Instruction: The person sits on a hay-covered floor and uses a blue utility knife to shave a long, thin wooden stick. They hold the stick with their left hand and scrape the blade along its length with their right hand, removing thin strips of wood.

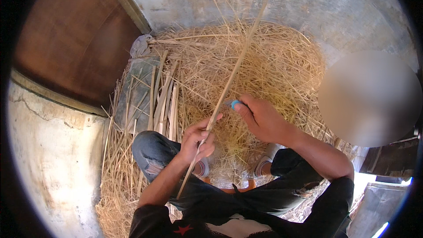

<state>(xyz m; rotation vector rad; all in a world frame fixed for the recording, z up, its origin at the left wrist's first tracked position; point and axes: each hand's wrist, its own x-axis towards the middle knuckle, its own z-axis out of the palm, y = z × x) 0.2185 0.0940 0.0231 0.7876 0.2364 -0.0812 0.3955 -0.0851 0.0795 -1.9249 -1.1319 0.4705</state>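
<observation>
The cane [229,83] is gripped in the closed left hand [198,143] above the straw [273,61], while a small blue tool [233,104] is pinched in the right hand [260,117] against it, best drawn steadily along the grain.

a long pale reed stalk [233,70] — slanting steeply over the straw — beside a small blue-handled blade [233,104].
</observation>
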